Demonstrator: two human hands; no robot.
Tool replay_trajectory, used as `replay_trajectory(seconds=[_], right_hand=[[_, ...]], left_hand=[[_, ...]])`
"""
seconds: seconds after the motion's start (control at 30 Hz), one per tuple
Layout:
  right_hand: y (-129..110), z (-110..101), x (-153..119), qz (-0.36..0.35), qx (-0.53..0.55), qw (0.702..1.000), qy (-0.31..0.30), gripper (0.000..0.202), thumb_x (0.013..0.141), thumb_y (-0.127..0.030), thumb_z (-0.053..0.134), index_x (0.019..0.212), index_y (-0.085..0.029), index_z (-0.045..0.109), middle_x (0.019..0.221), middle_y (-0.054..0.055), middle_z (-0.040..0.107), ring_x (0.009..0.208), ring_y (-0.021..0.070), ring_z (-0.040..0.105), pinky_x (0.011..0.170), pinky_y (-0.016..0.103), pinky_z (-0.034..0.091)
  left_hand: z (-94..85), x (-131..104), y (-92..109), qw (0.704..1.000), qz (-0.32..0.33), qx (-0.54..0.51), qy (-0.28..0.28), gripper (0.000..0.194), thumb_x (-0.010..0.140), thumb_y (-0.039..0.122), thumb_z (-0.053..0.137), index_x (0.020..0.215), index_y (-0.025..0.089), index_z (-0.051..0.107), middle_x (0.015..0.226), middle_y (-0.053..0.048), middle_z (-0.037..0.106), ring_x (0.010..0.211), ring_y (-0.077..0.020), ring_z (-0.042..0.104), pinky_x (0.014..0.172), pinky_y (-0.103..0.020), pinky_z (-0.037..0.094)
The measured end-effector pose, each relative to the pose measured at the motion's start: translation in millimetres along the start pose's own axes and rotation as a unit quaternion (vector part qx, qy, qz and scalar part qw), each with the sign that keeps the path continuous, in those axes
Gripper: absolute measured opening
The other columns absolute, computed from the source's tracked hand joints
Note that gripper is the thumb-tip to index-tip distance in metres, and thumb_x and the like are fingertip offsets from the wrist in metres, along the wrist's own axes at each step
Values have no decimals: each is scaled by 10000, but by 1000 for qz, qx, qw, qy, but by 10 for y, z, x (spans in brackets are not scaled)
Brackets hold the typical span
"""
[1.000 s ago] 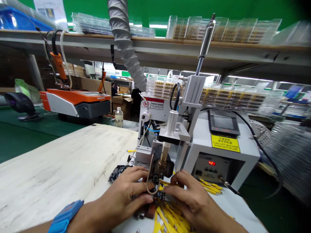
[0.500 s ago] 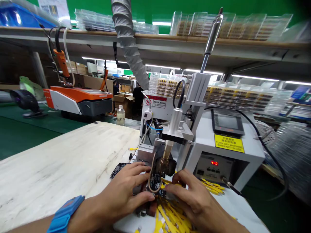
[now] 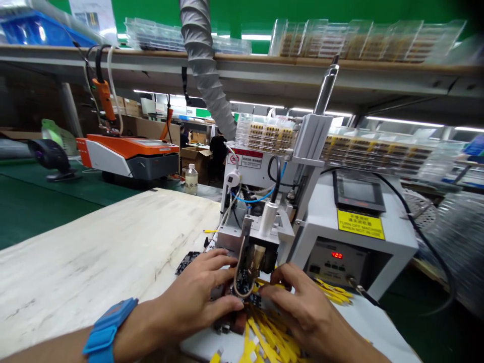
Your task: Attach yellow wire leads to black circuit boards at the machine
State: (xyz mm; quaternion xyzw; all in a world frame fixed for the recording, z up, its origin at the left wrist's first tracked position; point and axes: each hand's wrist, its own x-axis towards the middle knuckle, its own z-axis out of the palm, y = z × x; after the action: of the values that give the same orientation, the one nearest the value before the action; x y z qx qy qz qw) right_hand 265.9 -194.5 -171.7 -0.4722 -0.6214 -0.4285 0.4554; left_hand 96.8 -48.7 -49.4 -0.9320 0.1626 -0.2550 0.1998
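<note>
"Watching those fingers so close to the machine's brass-coloured tip (image 3: 258,259), what worries you?"

"A burn, I'd say, if that tip is hot and a knuckle strays into it; the warning label (image 3: 245,159) behind suggests caution. A pinch too, should it press down while fingers are underneath."

"And the work itself?"

"A small nudge from either side could leave the dark circuit board (image 3: 245,286) crooked. A wrist brushing the pile of yellow strips (image 3: 266,335) might drag one into the way."

"Where's the board, relative to the hands?"

"Between them, just below the tip. The left hand (image 3: 212,290) is at its left side, thumb and fingers apart; I can't tell how firmly it holds. The right hand (image 3: 295,297) is to its right, fingers bent, thumb and forefinger nearly together at a yellow strip (image 3: 263,284). Whether they actually pinch it, I can't tell."
</note>
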Motion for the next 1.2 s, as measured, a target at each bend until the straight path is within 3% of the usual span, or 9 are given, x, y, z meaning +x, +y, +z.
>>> replay_trajectory(seconds=[0.27,0.43,0.63,0.8,0.97,1.2], right_hand=[[-15,18,-10,13,5,1000,3,244,924,-92,423,1029,-193,619,913,91,542,803,196,514,638,307,457],[-9,26,-25,15,4,1000,-6,241,925,-106,433,1049,-192,621,923,93,531,798,195,507,634,305,453],[-23,-9,14,4,-7,1000,3,236,896,-79,470,1025,-188,636,889,82,538,781,181,520,623,270,469],[-55,-37,59,-7,-14,1000,23,263,894,-70,445,1013,-191,645,869,83,558,753,180,543,598,269,479],[-61,-41,60,-5,-6,1000,21,281,895,-75,428,1031,-192,644,886,91,563,777,187,549,613,276,489],[-34,-15,-2,12,3,1000,1,339,862,-49,442,1102,-212,617,927,93,555,806,201,557,640,314,504]], left_hand=[[40,-28,-18,999,-8,-26,-16,316,829,280,706,1113,150,658,1197,-121,645,1181,-313,540,1020,-550,424],[-30,-6,4,999,-10,-23,-26,348,822,289,713,1125,131,652,1193,-133,643,1178,-319,538,1004,-524,443],[-140,19,10,999,28,-22,-24,315,816,266,719,1097,139,654,1176,-129,648,1122,-285,576,961,-443,491],[-99,-31,-13,999,50,-6,-7,292,859,232,659,1137,145,635,1195,-134,639,1132,-280,577,978,-444,487],[-74,-28,17,997,81,-10,-9,326,907,149,572,1220,233,605,1242,-90,610,1173,-246,551,1014,-421,462],[-58,7,83,990,131,43,1,248,970,169,467,1135,213,648,1149,-112,644,1105,-272,569,949,-424,495]])
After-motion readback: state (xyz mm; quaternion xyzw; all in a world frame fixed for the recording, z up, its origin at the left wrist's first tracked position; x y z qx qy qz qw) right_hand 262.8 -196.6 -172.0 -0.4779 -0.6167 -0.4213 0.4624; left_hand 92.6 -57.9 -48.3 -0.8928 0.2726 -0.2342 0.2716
